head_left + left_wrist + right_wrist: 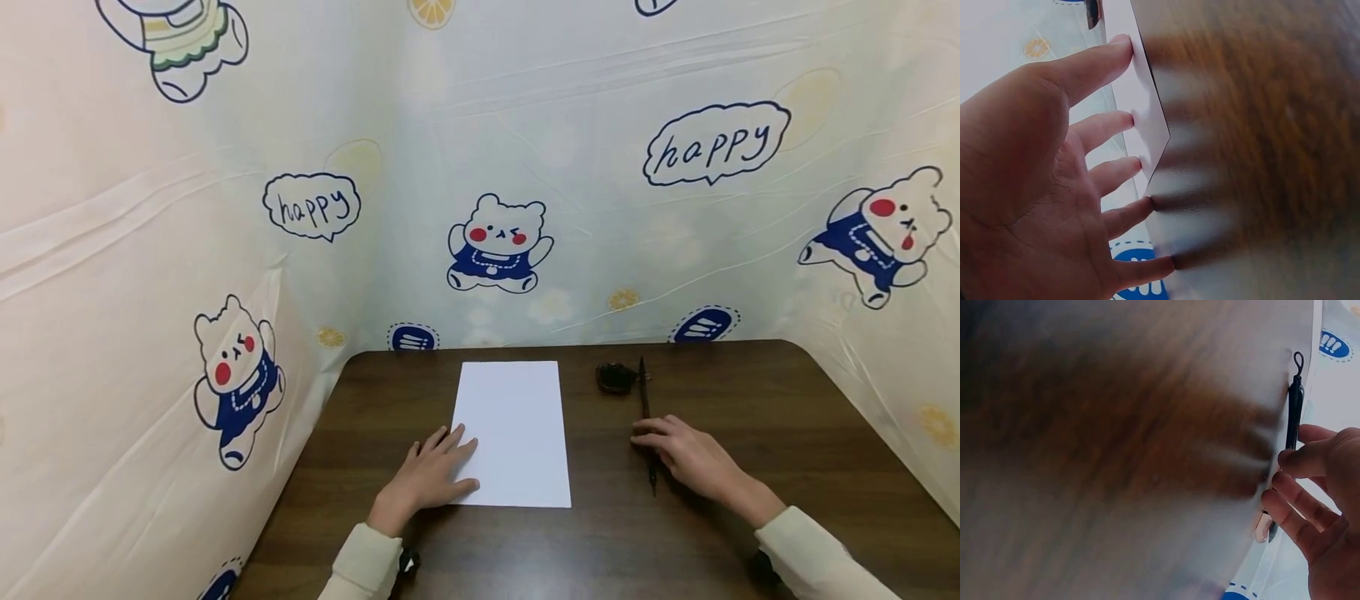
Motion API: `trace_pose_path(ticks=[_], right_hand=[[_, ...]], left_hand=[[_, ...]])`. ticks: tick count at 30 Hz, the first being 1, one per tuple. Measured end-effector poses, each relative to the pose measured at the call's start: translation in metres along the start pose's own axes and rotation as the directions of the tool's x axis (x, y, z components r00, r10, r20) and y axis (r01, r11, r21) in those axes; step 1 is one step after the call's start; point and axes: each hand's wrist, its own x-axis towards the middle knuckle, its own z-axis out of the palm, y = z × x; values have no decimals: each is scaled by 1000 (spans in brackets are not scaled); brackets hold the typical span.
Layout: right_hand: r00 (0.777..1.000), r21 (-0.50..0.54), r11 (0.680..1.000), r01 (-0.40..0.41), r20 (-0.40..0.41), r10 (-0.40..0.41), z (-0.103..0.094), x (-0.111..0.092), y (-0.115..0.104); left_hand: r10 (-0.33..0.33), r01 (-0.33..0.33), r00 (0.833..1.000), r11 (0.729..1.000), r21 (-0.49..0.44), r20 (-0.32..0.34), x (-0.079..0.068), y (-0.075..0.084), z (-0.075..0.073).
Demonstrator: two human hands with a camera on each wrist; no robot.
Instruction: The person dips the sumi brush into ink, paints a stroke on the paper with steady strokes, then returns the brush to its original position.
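In the head view, my left hand (pixel 431 475) rests with spread fingers on the lower left edge of a white sheet of paper (pixel 517 433). The left wrist view has the thumb and two fingers over the sheet (pixel 1138 94), the other two fingertips at the wood beside its corner. Right of the paper, my right hand (pixel 697 462) pinches a black calligraphy brush (pixel 644 398) between thumb and fingers around mid-shaft. A hanging loop (pixel 1298 360) shows at the brush's near end. Its far end lies beside a small black inkstone-like object (pixel 617 378).
The brown wooden table (pixel 607 550) meets a patterned fabric curtain (pixel 495 133) at the back and on both sides. White sleeves (pixel 367 557) reach to the wrists. A small dark thing (pixel 408 560) sits under the left wrist.
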Motion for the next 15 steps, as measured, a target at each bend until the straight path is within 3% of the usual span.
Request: trace_pose_path(ticks=[5,15], right_hand=[[1000,-2,1000,-6,20,6,2,-2,0],[1000,8,1000,5,-16,-5,4,2,0]], left_hand=[[-2,2,1000,1000,5,6,2,0,3],[-15,16,1000,1000,-13,8,4,-3,3]])
